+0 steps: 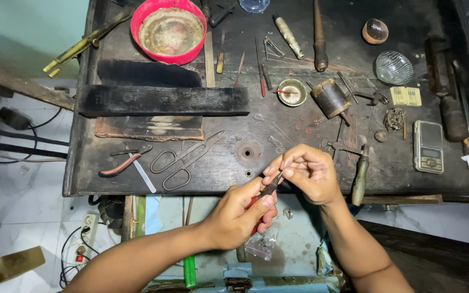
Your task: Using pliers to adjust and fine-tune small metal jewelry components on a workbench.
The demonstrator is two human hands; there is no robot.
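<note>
Dark, scorched wood forms the workbench, whose near edge runs just behind both hands, with open room below it. The left hand grips red-handled pliers, their tip at the right hand, whose fingers pinch something too small to tell. Scissors lie left, well apart.

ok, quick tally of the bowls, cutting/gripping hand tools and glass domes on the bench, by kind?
Bowls: 2, red bowl and small brass bowl
Shears: 1, metal shears
Pliers: 2, one on the bench, one in the left hand, its tip at the right hand
Glass domes: 2, ribbed and brownish
Total: 7
</note>
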